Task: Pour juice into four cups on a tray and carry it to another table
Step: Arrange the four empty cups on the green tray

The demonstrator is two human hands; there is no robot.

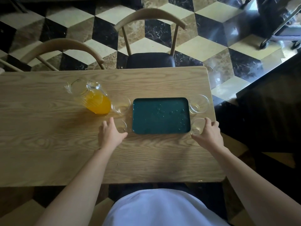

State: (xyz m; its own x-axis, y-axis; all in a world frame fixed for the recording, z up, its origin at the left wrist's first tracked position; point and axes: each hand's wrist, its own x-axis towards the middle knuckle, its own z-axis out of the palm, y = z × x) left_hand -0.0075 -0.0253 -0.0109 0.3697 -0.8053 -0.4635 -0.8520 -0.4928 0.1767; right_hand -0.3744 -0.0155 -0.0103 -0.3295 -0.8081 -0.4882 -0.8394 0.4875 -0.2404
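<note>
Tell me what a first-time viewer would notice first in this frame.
The glass pitcher of bright orange juice stands out on the left of the wooden table. Next comes the dark green tray at centre, bare of cups. Four clear cups flank it, and the left hand and right hand each reach for a near cup.

Dark green tray [160,101]; orange juice [97,103]; black-cream-brown cube-patterned floor [203,46].
</note>
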